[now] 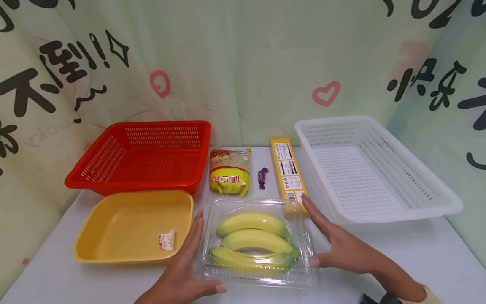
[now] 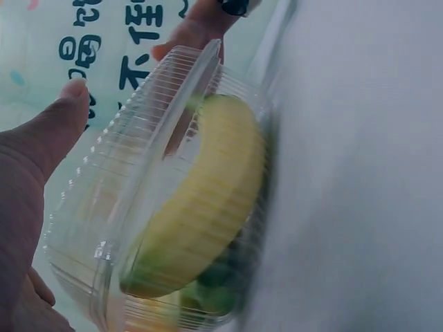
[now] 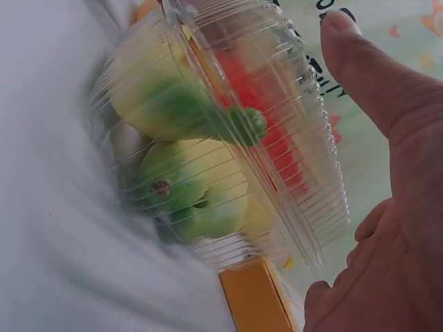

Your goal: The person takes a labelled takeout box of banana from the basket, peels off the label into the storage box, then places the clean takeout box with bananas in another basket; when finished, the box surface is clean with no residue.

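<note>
A clear plastic clamshell box (image 1: 205, 253) sits on the table with its lid down. Inside lie 3 yellow bananas (image 1: 252, 238) with greenish ends. My left hand (image 1: 181, 270) is at the box's left side, thumb spread away from the fingers. On the opposite side, my right hand (image 1: 341, 249) has its fingers extended by the far right corner and its thumb near the right edge. Both wrist views show a thumb (image 2: 59, 128) standing off the plastic. Whether any fingertips touch the box, I cannot tell. Neither hand is curled round anything.
Behind the box are a bag of instant noodles (image 1: 229, 173), a purple wrapped candy (image 1: 262, 178) and a long yellow carton (image 1: 290, 169). A red basket (image 1: 152, 185) and a yellow tray (image 1: 114, 257) holding a small white packet (image 1: 166, 240) stand left. A white basket (image 1: 379, 217) stands right.
</note>
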{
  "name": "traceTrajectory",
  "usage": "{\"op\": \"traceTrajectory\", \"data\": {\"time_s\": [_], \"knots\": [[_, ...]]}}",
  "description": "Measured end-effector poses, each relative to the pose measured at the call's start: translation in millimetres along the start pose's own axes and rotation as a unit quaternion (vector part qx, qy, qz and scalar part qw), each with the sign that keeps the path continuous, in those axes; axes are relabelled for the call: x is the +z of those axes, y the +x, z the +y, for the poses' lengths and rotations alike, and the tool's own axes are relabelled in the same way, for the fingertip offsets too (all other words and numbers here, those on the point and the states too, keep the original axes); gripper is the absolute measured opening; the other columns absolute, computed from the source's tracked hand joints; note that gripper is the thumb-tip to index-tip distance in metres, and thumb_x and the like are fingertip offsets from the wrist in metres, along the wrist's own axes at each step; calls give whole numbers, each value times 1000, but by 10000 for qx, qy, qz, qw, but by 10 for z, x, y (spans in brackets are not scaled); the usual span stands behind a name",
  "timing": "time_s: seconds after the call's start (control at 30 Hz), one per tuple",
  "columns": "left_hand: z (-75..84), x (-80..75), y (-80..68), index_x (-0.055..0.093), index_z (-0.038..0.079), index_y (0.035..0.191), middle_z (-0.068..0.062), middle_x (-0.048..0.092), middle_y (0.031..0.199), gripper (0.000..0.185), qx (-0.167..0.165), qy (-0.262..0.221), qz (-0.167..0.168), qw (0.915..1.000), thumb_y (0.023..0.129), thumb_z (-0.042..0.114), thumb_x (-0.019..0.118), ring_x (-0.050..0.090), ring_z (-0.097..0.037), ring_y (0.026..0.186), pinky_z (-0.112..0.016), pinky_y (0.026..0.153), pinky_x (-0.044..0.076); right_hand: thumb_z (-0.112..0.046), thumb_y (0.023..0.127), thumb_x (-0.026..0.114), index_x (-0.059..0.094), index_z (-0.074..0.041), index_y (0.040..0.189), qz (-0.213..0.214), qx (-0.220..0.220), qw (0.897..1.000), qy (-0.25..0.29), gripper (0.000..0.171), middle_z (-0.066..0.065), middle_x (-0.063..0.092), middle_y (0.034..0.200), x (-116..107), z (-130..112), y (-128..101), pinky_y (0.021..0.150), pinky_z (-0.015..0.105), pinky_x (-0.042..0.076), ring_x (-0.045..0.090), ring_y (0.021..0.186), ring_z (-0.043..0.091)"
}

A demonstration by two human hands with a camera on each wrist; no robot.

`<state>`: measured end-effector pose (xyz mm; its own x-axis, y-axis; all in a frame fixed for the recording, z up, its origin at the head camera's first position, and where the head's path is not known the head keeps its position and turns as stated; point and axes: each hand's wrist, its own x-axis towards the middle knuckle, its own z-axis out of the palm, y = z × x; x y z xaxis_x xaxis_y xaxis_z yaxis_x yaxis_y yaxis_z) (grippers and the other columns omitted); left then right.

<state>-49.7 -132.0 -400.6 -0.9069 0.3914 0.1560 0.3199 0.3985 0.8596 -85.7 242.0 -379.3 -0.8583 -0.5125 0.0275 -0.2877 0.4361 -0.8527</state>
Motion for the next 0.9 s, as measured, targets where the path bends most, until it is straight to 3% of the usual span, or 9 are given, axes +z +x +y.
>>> {"op": "traceTrajectory", "data": {"time_s": [0.1, 0.17, 0.2, 0.4, 0.57, 0.9], "knots": [[-17, 29, 8, 6, 11, 157, 1, 0, 163, 131, -151, 64, -15, 9999, 62, 36, 92, 4, -21, 147, -19, 109, 12, -31, 75, 85, -3, -27, 157, -236, -230, 9993, 158, 120, 1, -5, 163, 4, 85, -39, 111, 35, 26, 0, 147, 20], [-34, 46, 13, 6, 14, 158, 3, 0, 163, 131, -293, 74, -26, 9995, 62, 38, 92, 3, -20, 147, -21, 109, 11, -37, 74, 85, -4, -23, 157, -364, -442, 9981, 225, 122, 3, -7, 163, 11, 136, -57, 107, 17, 19, -2, 146, 10], [-49, 55, 14, 6, 12, 157, 1, 1, 163, 131, -206, 58, -7, 9998, 62, 38, 92, 4, -22, 147, -20, 110, 10, -39, 74, 84, -4, -21, 157, -423, -540, 9973, 276, 123, 4, -8, 163, 17, 157, -60, 105, 13, 17, -2, 145, 6], [-120, 111, 29, 4, 17, 158, -6, 5, 163, 126, 237, -396, 122, 9989, 67, 30, 91, 6, -21, 147, -10, 108, 8, -22, 72, 88, -8, -19, 157, -633, -650, 9936, 677, 127, 5, -14, 162, 68, 193, -50, 109, 16, 21, 10, 143, 2], [-98, 138, 37, 6, 16, 158, -3, 7, 163, 120, 25, -658, 216, 9976, 72, 26, 88, 7, -10, 146, -10, 109, 10, -22, 72, 88, -11, -20, 156, -817, -805, 9892, 909, 130, 7, -16, 161, 79, 181, -38, 109, 18, 24, 10, 143, 4], [-69, 141, 44, 9, 19, 158, 3, 9, 162, 118, -127, -873, 257, 9958, 71, 26, 88, 10, -16, 146, -13, 109, 15, -7, 68, 89, -11, -22, 156, -762, -615, 9905, 970, 134, 3, -12, 162, 76, 144, -16, 108, 17, 26, 14, 143, 6]]}}
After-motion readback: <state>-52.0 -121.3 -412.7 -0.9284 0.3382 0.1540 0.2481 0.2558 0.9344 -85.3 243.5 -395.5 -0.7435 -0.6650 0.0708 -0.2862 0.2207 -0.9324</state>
